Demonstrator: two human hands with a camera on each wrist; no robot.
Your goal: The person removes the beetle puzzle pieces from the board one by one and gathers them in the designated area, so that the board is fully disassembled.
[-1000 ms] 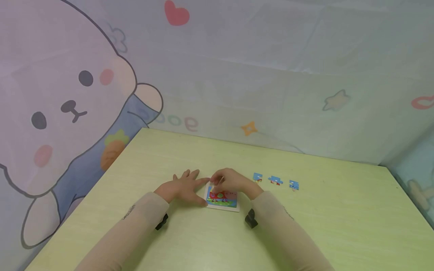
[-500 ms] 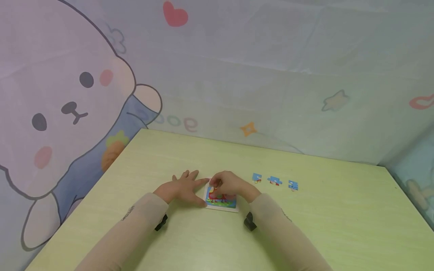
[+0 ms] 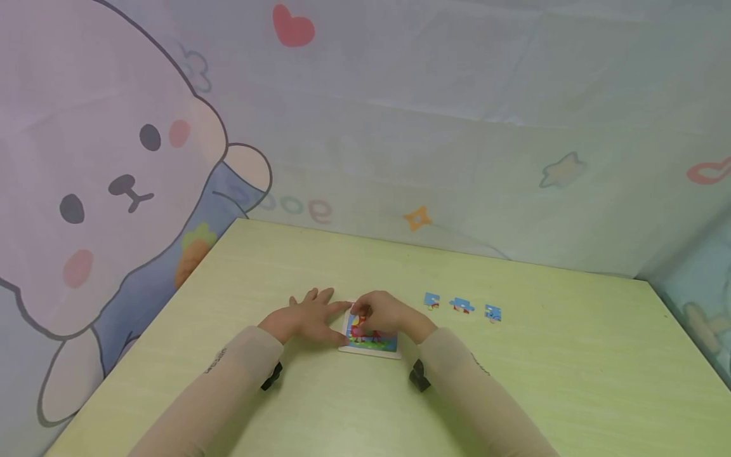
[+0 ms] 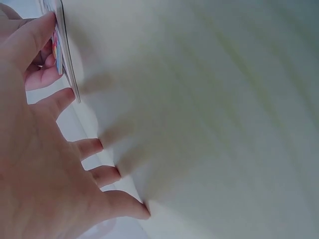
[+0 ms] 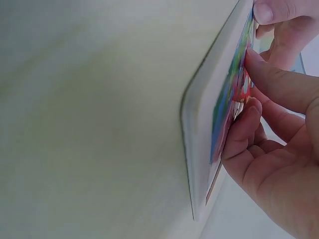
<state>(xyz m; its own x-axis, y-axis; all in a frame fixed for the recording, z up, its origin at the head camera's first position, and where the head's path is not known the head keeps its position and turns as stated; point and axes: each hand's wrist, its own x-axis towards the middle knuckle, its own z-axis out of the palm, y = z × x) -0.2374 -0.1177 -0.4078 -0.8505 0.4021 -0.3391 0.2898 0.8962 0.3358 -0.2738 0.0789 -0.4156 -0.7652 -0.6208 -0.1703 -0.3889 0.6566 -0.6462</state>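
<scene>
A small jigsaw puzzle board (image 3: 371,353) with a white rim and a red, green and blue picture lies flat on the table. My left hand (image 3: 311,318) is spread beside it, thumb and index finger against its left edge, other fingertips on the table. Over the board's upper part, my right hand (image 3: 387,312) pinches a puzzle piece (image 5: 245,88) with red on it. In the right wrist view, its thumb and fingers are down at the picture surface. My right hand hides the board's upper right part in the head view.
Loose blue puzzle pieces lie in a row right of the board: a left one (image 3: 431,301), a middle one (image 3: 462,304) and a right one (image 3: 493,312). The pale yellow-green table (image 3: 559,368) ends at a printed cloth backdrop (image 3: 457,146).
My right hand has shifted slightly toward me over the board, fingers still at the picture. The left hand keeps its place at the left edge; the loose pieces have not moved.
</scene>
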